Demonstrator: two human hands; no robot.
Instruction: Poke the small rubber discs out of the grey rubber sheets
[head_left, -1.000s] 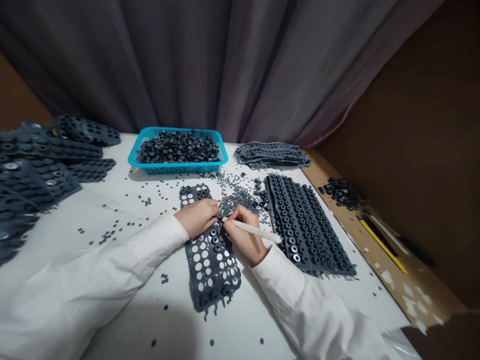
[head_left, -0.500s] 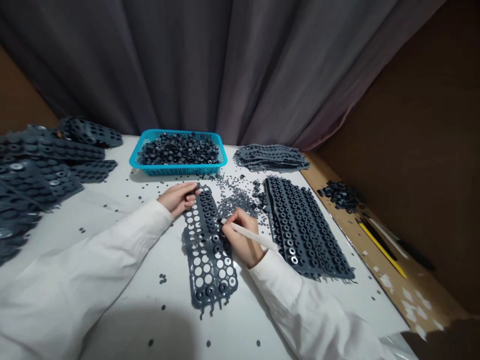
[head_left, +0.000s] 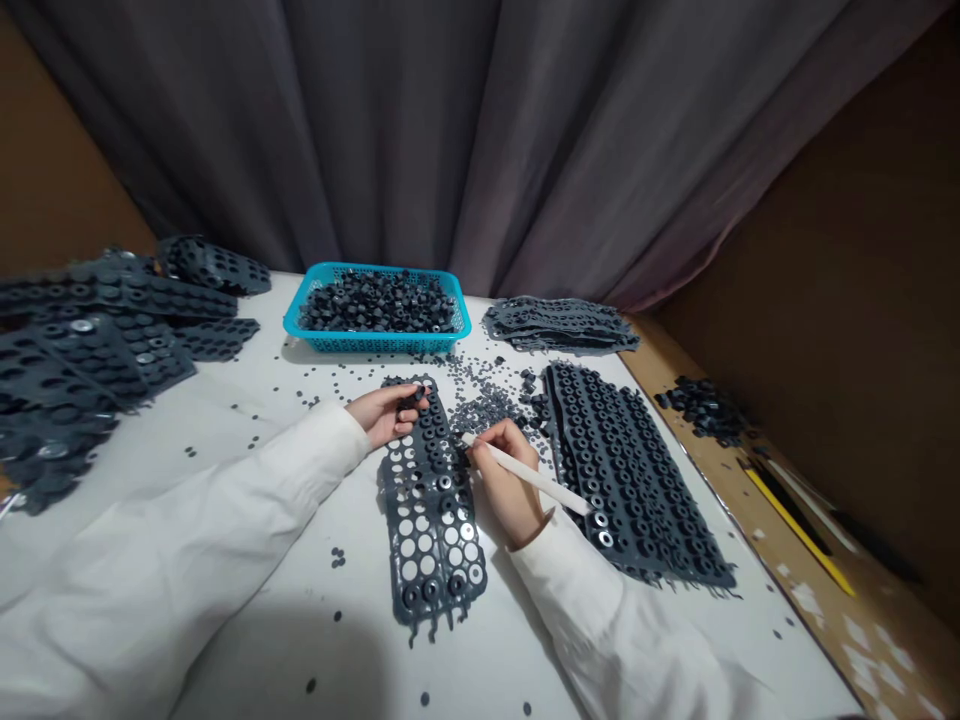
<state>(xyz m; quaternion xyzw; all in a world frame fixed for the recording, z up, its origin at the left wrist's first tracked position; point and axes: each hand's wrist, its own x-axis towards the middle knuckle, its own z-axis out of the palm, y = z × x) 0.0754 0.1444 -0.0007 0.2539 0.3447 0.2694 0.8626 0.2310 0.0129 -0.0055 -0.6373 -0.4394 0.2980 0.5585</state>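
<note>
A dark grey perforated rubber sheet (head_left: 441, 505) lies lengthwise before me, many of its round holes open to the white table and others still filled with ring-shaped parts. My left hand (head_left: 381, 413) is over its far left side, thumb and fingers closed on small black rubber pieces (head_left: 414, 398). At the sheet's right edge, my right hand (head_left: 511, 482) grips a white pen-shaped tool (head_left: 541, 484) like a pencil. The tool's front end points at the sheet's upper right part; its tip is too small to make out.
Behind stands a blue basket (head_left: 375, 342) of small black parts. Loose discs (head_left: 487, 408) are scattered on the white table. Right are a stack of full sheets (head_left: 637, 480), flattened sheets (head_left: 559, 325), a black pile (head_left: 703, 408) and a yellow tool (head_left: 799, 530). More sheets (head_left: 135, 350) are heaped left.
The view has shifted, so everything sits further right. My left hand has come inward over the sheet, holding black pieces. My right hand keeps the white tool at the sheet's right edge.
</note>
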